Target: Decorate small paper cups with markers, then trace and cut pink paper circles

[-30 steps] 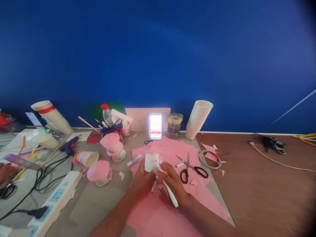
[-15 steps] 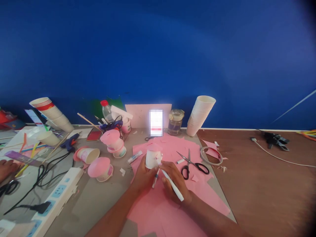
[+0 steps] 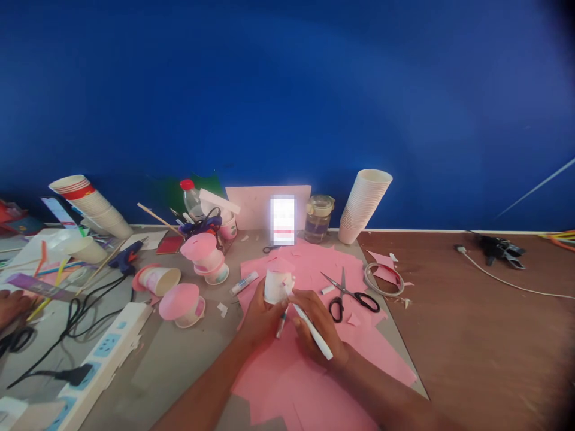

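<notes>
My left hand (image 3: 265, 317) is closed around a small white paper cup (image 3: 275, 286), held above the pink paper (image 3: 309, 383). In my right hand (image 3: 318, 326) is a white pen (image 3: 318, 336), its tip end at the cup's right side. The fingers partly hide that tip and the mark it touches. Below the cup, a thin marker (image 3: 282, 324) shows beside my left thumb. Black-handled scissors (image 3: 344, 293) lie spread on the pink paper, to the right of my right hand. A glue stick (image 3: 244, 283) rests left of the cup.
Several pink-topped paper cups (image 3: 179, 304) stand at left, near a power strip (image 3: 101, 359) with black cables. A tall cup stack (image 3: 365, 206), a glass jar (image 3: 319, 218) and a lit phone (image 3: 283, 220) line the wall. Another person's hand (image 3: 13, 308) is at the far left.
The view has shifted very slightly. My hands keep hold of the cup and the pen, with the pen end still at the cup's right side.
</notes>
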`<state>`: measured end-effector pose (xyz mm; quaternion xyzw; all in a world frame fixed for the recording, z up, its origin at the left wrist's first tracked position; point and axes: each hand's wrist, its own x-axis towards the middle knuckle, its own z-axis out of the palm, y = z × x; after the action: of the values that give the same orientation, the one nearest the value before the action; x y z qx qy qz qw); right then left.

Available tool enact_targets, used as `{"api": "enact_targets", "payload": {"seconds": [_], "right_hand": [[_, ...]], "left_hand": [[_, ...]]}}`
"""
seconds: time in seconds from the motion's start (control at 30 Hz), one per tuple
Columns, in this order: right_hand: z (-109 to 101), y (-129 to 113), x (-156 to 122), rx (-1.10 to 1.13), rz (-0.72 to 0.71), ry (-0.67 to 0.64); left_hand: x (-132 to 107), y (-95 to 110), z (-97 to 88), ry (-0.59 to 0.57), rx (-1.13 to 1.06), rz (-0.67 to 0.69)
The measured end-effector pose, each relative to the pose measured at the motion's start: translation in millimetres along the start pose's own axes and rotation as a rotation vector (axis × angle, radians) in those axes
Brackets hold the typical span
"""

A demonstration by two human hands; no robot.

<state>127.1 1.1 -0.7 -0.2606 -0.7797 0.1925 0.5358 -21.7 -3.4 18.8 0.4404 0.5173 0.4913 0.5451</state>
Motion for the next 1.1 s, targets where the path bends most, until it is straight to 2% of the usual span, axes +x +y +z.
{"api": "enact_targets", "payload": {"seconds": [0.63,0.77,0.93,1.1], "right_hand": [[-1.7,-4.7,2.0,0.019,-0.001,0.000],[-2.9,-6.2,2.6,0.008,-0.016,0.028],[-1.8,-5.2,0.2,0.014,0.045,0.053],[-0.8,-1.9,-1.3,-0.035,0.070,0.138]], "left_hand": [[1.6,-2.6,-1.1,0.003,-0.006,0.005],[1.3,-6.0,-1.0,0.001,-0.031,0.015],[1.7,-9.8,-1.3,-0.009,-0.111,-0.007],[0.4,-0.8,0.3,0.024,-0.070,0.002]]}}
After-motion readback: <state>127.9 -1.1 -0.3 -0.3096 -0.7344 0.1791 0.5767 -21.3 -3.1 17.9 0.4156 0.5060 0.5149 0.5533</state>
